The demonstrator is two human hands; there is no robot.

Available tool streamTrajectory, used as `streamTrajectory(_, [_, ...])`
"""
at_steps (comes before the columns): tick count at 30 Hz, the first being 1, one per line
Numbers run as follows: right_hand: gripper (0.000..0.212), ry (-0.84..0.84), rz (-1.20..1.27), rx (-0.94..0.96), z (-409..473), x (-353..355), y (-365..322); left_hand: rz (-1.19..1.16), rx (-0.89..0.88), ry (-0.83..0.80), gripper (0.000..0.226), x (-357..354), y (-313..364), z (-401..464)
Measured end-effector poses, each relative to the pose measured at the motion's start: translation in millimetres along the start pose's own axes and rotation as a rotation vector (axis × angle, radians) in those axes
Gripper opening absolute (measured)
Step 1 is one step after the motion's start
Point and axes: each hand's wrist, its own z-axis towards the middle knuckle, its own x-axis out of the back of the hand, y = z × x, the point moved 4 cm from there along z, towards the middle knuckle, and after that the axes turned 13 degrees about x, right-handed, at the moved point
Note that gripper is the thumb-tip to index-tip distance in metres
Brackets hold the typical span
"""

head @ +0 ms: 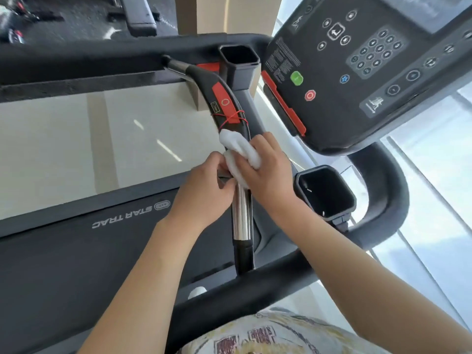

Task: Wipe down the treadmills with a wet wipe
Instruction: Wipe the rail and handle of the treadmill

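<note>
Wet wipe (pixel 241 152): we see it bunched, white and soft, draped over the treadmill's centre handlebar (pixel 236 154) where the black moulded grip meets the metal tube.
Right hand (pixel 268 172): we hold the wipe in curled fingers, pressing it against the bar from the console side.
Left hand (pixel 207 190): our fingers curl in at the bar and the wipe's lower fold; whether they pinch wipe or bar, we cannot tell.
Risk, red cord (pixel 229 117): thin cord wound round the grip just beyond the wipe; we judge an upward stroke could snag it.
Risk, stop button (pixel 310 95): the console (pixel 357 72) sits near our right hand; a stray knuckle might press a key.
Materials: glossy chrome tube (pixel 241 213), matte black plastic grip, red inlay (pixel 222 97).
Shapes: two hollow cup holders (pixel 325 192), angular and deep, where dirt could linger.
</note>
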Motion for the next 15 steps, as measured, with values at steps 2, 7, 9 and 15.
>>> streamTrajectory(2, [0.029,-0.026,-0.020,-0.005,-9,2,-6,0.064,-0.020,0.005,0.016,0,1,-10])
streamTrajectory(7, [0.033,-0.061,-0.112,-0.007,-39,5,-25,0.140,-0.032,-0.064,0.021,-2,-12,-45])
streamTrajectory(9, [0.035,-0.095,-0.148,-0.011,-56,5,-34,0.174,-0.032,-0.113,0.024,-4,-23,-63])
streamTrajectory(15, [0.024,-0.285,-0.288,0.000,-112,1,-67,0.333,-0.023,-0.196,0.013,-8,-58,-103])
